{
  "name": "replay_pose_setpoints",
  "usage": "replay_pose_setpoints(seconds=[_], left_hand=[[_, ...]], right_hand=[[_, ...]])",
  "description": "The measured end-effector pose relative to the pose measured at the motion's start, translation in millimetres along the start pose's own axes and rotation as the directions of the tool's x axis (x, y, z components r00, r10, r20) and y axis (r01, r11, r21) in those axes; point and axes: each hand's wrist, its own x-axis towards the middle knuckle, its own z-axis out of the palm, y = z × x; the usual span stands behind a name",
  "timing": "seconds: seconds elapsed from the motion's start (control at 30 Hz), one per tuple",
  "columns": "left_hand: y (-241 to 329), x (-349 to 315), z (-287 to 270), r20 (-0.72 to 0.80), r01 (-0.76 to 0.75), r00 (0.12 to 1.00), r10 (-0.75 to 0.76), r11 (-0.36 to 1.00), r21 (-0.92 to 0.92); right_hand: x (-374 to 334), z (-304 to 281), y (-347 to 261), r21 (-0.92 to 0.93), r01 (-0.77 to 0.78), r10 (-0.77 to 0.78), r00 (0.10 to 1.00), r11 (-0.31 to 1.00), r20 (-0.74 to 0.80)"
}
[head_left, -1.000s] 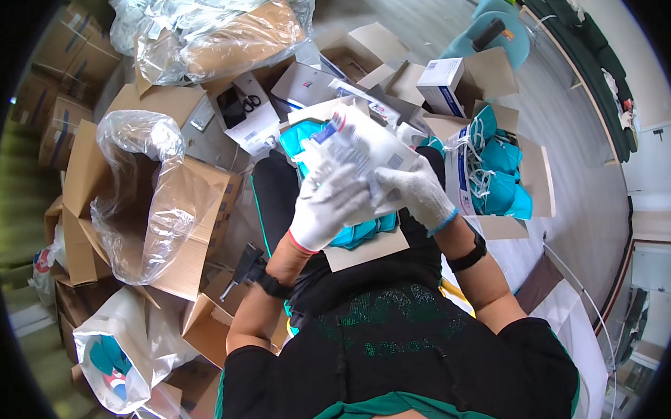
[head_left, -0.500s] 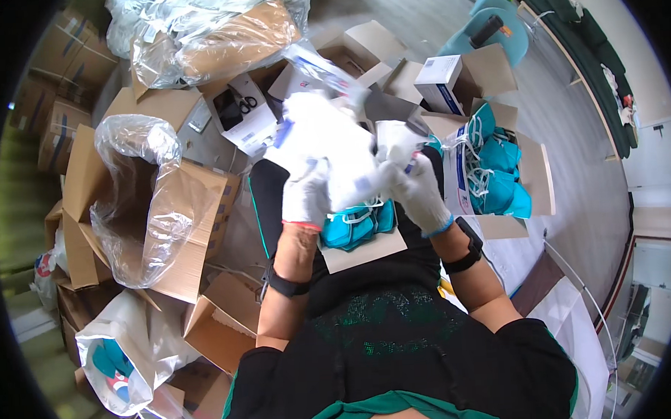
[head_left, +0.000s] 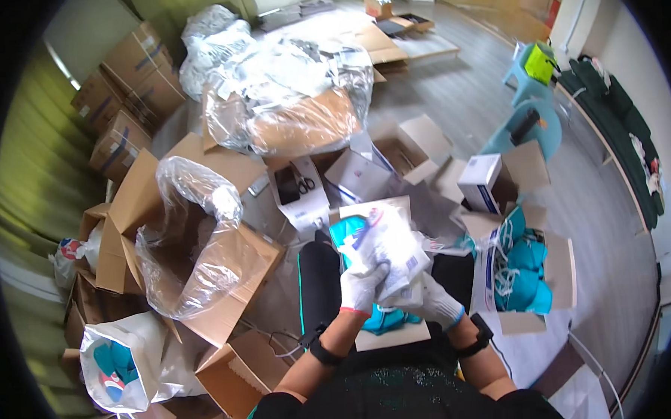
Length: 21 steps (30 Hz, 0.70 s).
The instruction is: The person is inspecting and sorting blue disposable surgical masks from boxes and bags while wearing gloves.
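My left hand (head_left: 364,288) and right hand (head_left: 437,302) gripped white plastic packets (head_left: 394,250) over the lap box (head_left: 390,337), where teal masks (head_left: 387,319) lay. The right-hand box (head_left: 561,274) held corded teal masks (head_left: 528,257); the white sack (head_left: 152,354) held teal pieces (head_left: 117,361).

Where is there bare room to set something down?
On the floor between the box of teal items and the dark green couch. Crowded: the middle, where left hand and right hand hold white packets above another box.
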Motion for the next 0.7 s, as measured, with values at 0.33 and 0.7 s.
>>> replay_pose_setpoints(seconds=[0.33, 0.7], left_hand=[[21, 21, 21, -0.114, -0.224, 0.97, 0.213, 0.97, -0.092], [18, 88, -82, -0.162, -0.566, 0.769, 0.619, 0.776, 0.279]], right_hand=[[40, 45, -46, 0.444, 0.017, 0.229, 0.838, 0.896, -0.495], [184, 5, -83, 0.422, 0.024, 0.219, 0.826, 0.907, -0.519]])
